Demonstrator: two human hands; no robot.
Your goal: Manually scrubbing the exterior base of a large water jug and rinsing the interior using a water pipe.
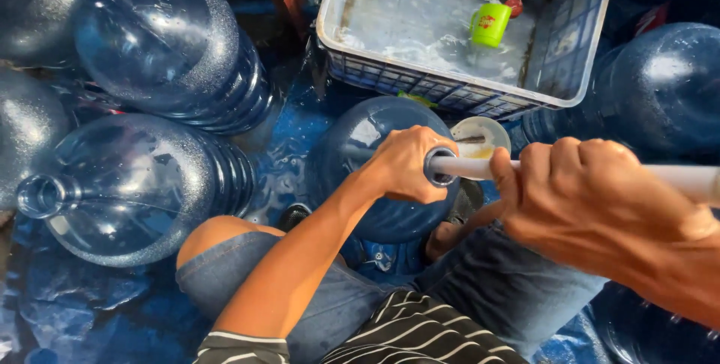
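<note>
Head view, looking down: at the far left of the frame two empty blue water jugs (150,34) (127,191) lie on their sides on a wet blue tarp (289,139), necks pointing left. At centre a third blue jug (360,146) rests between the person's knees; the left hand (405,165) is closed around its neck (437,167), holding the mouth steady. A white rod (465,166) enters that mouth, and the right hand (592,199), lower right of centre, is wrapped tight around the rod in a full fist. The step in hand looks like scrubbing the jug's inside; the next stroke calls for keeping the rod in line with the narrow neck while the left grip stops the jug rolling. Above, a white crate (450,94) holds soapy water with a green cup (490,24) floating in it. More jugs (667,86) crowd the right edge, leaving little elbow room.
</note>
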